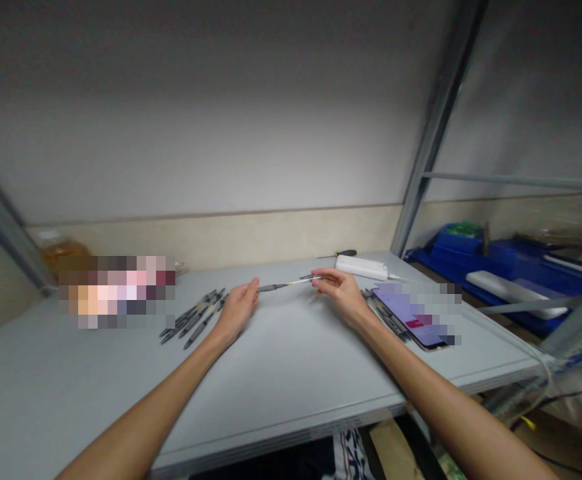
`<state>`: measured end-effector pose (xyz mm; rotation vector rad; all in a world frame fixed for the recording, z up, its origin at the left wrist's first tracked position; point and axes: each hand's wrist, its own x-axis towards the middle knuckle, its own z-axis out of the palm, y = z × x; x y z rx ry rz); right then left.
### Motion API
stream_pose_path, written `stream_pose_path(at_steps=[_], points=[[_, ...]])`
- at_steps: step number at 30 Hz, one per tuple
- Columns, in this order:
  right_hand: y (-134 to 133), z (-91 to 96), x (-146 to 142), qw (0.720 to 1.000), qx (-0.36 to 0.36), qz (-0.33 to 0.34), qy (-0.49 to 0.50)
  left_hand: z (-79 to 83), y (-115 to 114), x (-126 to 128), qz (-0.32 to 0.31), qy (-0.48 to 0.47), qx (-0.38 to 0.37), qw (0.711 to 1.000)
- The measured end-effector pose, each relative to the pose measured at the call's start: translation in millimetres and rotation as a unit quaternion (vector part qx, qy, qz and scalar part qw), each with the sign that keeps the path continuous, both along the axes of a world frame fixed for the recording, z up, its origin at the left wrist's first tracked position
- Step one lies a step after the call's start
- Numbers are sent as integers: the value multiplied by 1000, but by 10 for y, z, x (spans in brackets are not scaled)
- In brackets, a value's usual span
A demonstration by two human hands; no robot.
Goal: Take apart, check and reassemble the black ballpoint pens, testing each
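Note:
My left hand (238,308) and my right hand (338,290) hold the two ends of one thin grey pen (283,286) a little above the grey table (291,373). The left fingers pinch its dark end, the right fingers pinch the lighter end. Several grey pens (193,317) lie in a loose pile on the table just left of my left hand. A few more pens (385,315) lie by my right wrist.
A phone with a lit screen (413,313) lies right of my right hand. A white oblong device (363,268) and a dark tool (343,254) sit at the back by the wall. Blue bins (475,257) fill the shelf at right, behind a metal upright (435,127).

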<state>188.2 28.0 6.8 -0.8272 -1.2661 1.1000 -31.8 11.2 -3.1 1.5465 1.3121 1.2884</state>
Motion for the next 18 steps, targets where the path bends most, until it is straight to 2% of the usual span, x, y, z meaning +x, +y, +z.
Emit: stream_pose_path(at_steps=[7, 13, 18], points=[[-23, -5, 5, 999, 15, 5, -49, -77, 31, -14, -33, 0, -19, 999], [-24, -7, 15, 997, 34, -10, -72, -50, 28, -19, -41, -47, -50, 997], [-41, 8, 16, 996, 34, -9, -81, -49, 25, -20, -40, -51, -61, 996]])
